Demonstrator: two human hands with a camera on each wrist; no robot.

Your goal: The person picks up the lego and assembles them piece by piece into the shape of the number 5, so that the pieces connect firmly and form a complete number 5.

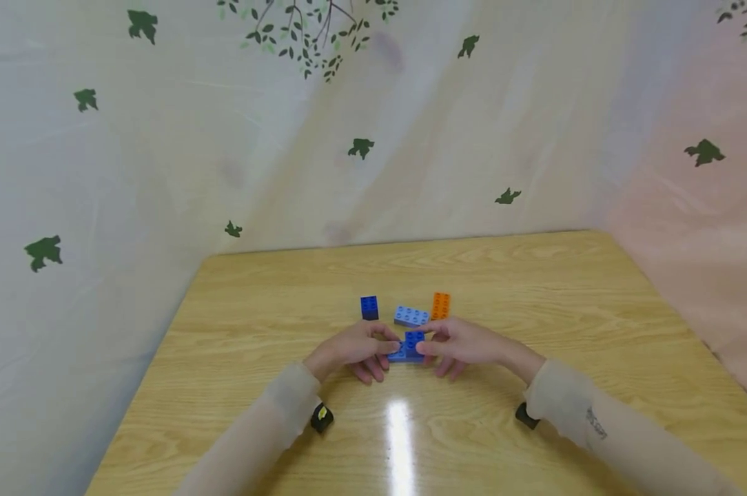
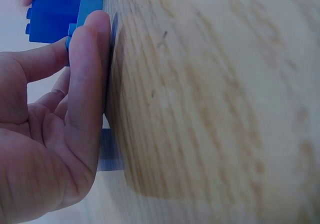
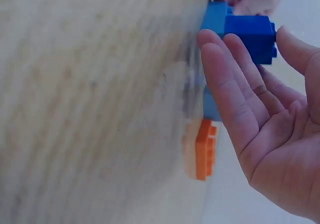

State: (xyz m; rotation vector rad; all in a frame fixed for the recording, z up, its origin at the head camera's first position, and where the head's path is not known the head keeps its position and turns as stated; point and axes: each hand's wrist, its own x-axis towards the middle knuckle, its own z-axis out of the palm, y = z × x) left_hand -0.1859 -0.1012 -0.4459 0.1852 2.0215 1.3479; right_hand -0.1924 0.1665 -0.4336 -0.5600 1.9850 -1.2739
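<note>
A dark blue brick (image 1: 414,339) stands on the right part of a light blue brick (image 1: 404,357), both low over the wooden table. My left hand (image 1: 360,350) holds the light blue brick at its left end, thumb and index finger close round it. From the other side, my right hand (image 1: 466,346) has thumb and index finger at the dark blue brick. In the right wrist view, the thumb tip lies at the studded side of the dark blue brick (image 3: 250,36), while other fingers reach along the light blue brick (image 3: 214,16).
Beyond the hands lie a second dark blue brick (image 1: 369,307), a long pale blue brick (image 1: 411,316) and an orange brick (image 1: 440,306). The wooden table (image 1: 274,289) meets a patterned cloth (image 1: 287,151) at its far edge.
</note>
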